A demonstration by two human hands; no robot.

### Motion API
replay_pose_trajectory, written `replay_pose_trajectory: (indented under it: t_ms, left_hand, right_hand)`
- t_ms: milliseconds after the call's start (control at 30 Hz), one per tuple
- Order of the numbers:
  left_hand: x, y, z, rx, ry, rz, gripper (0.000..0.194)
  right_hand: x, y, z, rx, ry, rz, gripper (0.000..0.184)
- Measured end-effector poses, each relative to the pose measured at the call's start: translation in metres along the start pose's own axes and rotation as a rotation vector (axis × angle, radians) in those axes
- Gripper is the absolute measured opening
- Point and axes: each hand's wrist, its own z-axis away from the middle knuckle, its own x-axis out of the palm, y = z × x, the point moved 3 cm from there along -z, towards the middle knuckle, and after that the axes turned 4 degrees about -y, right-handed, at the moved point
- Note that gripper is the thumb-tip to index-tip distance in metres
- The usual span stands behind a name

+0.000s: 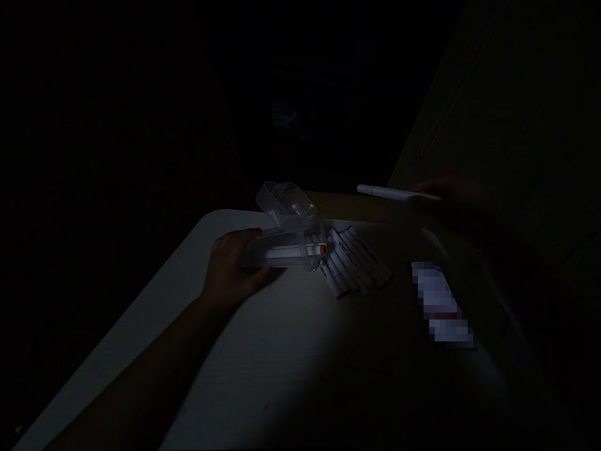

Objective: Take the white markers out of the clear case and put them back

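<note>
My left hand (235, 263) is wrapped round a clear plastic case (256, 257) lying on its side on the table. Its hinged lid (287, 203) stands open at the far end. Inside lie white markers (293, 250), one with an orange end and one with a yellow end. Beside the case's mouth, a loose pile of several white markers (359, 260) rests on the table. Off to the right, my right hand (441, 186) is closed on a single white marker (382, 191), held above the table roughly level. Deep shadow hides most of that hand.
The pale table (263, 351) is dimly lit, with its far edge just past the case. A phone-like object with a bright, pixelated screen (441, 304) lies to the right of the pile. A brown strip (347, 207) runs behind the far edge. The surroundings are nearly black.
</note>
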Motion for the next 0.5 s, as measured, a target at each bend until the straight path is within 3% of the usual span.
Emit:
replay_pose_trajectory:
  t_ms: [100, 200, 500]
  left_hand:
    - [0.000, 0.000, 0.000, -0.010, 0.004, 0.005, 0.058]
    - [0.000, -0.001, 0.001, -0.013, 0.004, 0.010, 0.057]
    - [0.001, -0.002, 0.001, -0.021, 0.002, 0.017, 0.058]
  right_hand:
    - [-0.018, -0.021, 0.010, -0.031, 0.047, -0.121, 0.021]
    - [-0.023, -0.037, 0.018, -0.133, -0.060, -0.147, 0.014]
    - [0.002, -0.064, 0.035, -0.476, -0.200, -0.052, 0.014]
